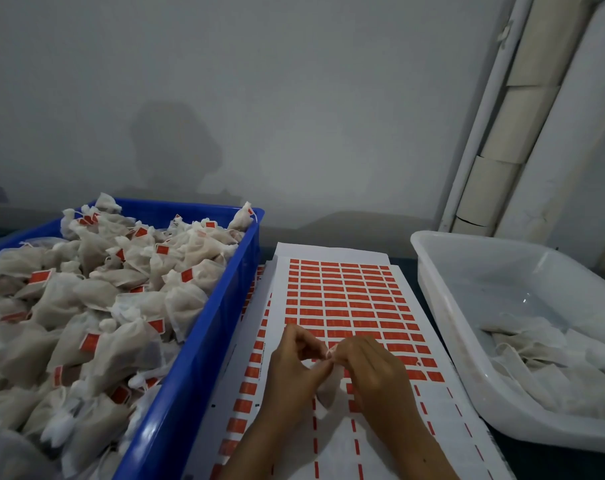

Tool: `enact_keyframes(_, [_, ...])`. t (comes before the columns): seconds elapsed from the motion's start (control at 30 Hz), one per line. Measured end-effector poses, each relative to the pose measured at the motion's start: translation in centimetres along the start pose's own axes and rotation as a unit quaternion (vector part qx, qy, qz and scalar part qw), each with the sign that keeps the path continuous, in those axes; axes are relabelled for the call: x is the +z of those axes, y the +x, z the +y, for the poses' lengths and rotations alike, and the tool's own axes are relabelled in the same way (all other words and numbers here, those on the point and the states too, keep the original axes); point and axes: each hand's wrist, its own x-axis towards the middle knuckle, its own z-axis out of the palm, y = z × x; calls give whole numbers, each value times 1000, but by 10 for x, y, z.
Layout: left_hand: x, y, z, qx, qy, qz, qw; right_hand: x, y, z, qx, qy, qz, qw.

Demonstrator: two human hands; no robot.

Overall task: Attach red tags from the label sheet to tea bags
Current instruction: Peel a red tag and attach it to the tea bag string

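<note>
Just illegible print on red tags (349,303).

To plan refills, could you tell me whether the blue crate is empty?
No, the blue crate is heaped with tagged tea bags.

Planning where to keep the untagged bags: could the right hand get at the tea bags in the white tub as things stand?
Probably yes, once freed. The white tub sits open-topped beside the label sheet on the right hand's side, nothing between. But both hands now pinch a tea bag.

Both forearms are bare: no sleeves, gloves or rings.
</note>
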Motion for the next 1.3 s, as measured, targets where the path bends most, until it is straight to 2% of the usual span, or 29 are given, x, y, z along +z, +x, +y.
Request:
enact_keyframes(0.2, [-2,-1,4,-25,-44,-62,997,-1,-1,0,47,20,55,997])
enact_keyframes(0.47, [-2,-3,8,5,-42,-114,993,-5,-1,0,75,21,74,994])
enact_keyframes(0.83, [0,-3,9,-6,-58,-100,993,3,-6,3,145,74,59,985])
enact_keyframes(1.03, [1,-4,11,3,-88,-90,992,-1,-2,-1,184,139,53,972])
enact_keyframes(1.2, [1,-5,11,13,-90,-88,992,-1,-4,2,251,190,22,949])
enact_keyframes(1.3, [1,-6,11,15,-96,-83,992,0,-4,1,242,190,30,951])
